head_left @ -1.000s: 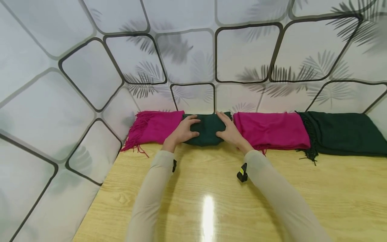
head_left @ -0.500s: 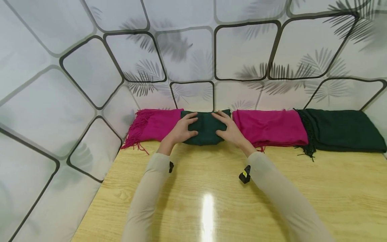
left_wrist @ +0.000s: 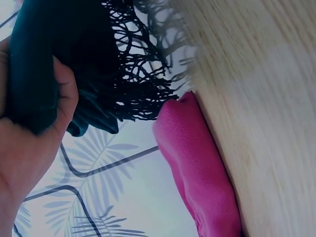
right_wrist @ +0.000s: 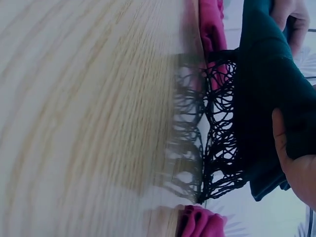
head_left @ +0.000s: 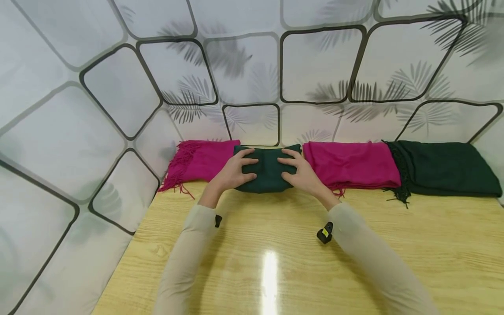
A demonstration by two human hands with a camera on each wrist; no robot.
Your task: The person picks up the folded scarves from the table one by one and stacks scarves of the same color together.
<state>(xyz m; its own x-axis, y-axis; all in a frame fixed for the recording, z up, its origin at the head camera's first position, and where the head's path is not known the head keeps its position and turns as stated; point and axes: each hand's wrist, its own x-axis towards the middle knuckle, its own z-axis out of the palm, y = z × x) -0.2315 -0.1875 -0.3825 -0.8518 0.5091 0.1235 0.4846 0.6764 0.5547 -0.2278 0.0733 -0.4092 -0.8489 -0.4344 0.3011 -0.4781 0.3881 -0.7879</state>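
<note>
A folded dark green scarf [head_left: 268,173] with a knotted black-looking fringe [left_wrist: 143,74] is held up between both hands, in a gap between two pink scarves. My left hand [head_left: 231,171] grips its left end, thumb toward me and fingers over the top. At the other end my right hand [head_left: 302,174] holds it in the same way. In the right wrist view the fringe [right_wrist: 222,123] hangs down close over the table, its reflection showing on the wood. The right thumb [right_wrist: 280,133] lies against the near face of the green cloth [right_wrist: 271,74].
To the left lies a pink fringed scarf [head_left: 206,162]; to the right, a folded pink scarf [head_left: 352,166] and another dark green scarf [head_left: 453,168]. All rest along the back of the wooden table [head_left: 252,245], against a patterned cloth wall [head_left: 252,65].
Both hands have drawn the green scarf slightly up and toward me. Its front edge sits a little lower in the head view than the neighbouring scarves, which stay in place.
</note>
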